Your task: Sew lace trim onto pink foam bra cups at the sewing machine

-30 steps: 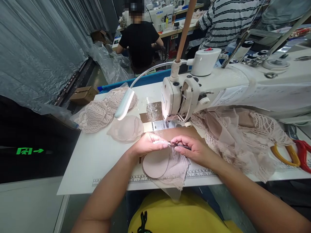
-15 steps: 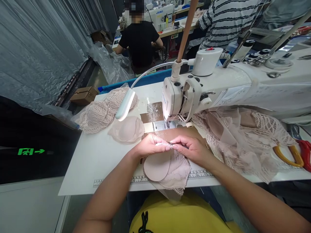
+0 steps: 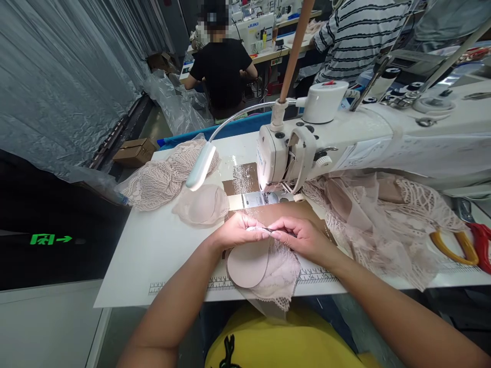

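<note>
White flat table (image 3: 132, 263). White sewing machine (image 3: 326, 130) on it. Pale-pink lace piece (image 3: 282, 273) with smooth beige rounded cup (image 3: 248, 265), overhanging table's front edge. Left hand (image 3: 238, 232) pinching its upper edge; right hand (image 3: 303, 236) closed round slim dark tool (image 3: 292, 234).

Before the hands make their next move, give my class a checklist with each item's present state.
1. Left hand gripping the pale fabric piece: ok.
2. Right hand holding the slim dark tool: ok.
3. Tool tip clear of the fingers: cannot tell, too small.
4. Fabric piece wholly on the table: not ok, part hangs past the near edge.
5. Red handle away from both hands: ok.
</note>
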